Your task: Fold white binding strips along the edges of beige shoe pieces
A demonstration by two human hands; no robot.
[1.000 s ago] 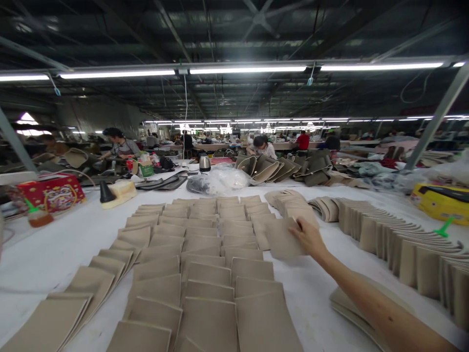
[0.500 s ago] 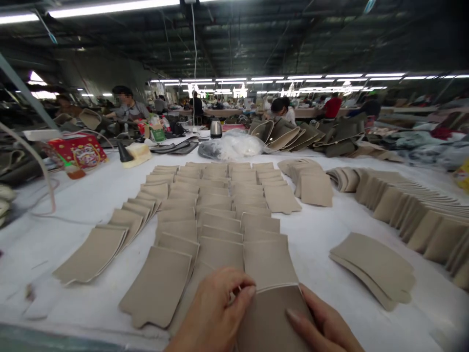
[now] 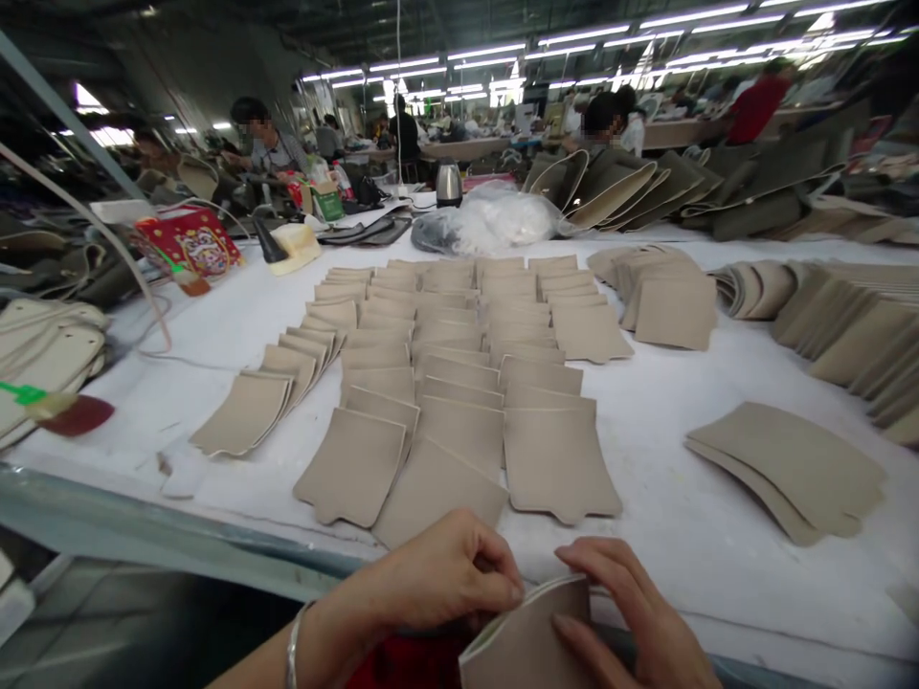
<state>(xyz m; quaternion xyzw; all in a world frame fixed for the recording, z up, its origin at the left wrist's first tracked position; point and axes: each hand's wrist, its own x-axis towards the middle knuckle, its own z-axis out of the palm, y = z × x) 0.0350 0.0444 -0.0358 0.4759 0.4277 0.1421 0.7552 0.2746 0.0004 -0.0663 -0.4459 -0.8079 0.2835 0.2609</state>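
Observation:
At the table's near edge, a tan leather-like panel (image 3: 535,641) is tilted and curved, its pale edges showing two layers side by side. My left hand (image 3: 456,574) is closed in a pinch at the panel's upper left edge, a bracelet on its wrist. On the right side my right hand (image 3: 638,612) grips the same panel, thumb on its near face and fingers behind. Just beyond, a matching panel (image 3: 560,459) heads one of several overlapping rows of panels (image 3: 459,416) laid flat on the white tabletop (image 3: 646,431).
Loose panels (image 3: 790,469) lie at right, beside a long fanned stack (image 3: 847,335). A brush with a green handle (image 3: 64,407) rests at left. Farther back are a red box (image 3: 190,239), a kettle (image 3: 449,182), plastic wrap (image 3: 509,218) and dark folded pieces (image 3: 632,187). Co-workers sit beyond.
Both hands have drawn the panel back from the rows to the table's near edge, and it now curves more. The panel at the row's front is uncovered. The view has tilted down.

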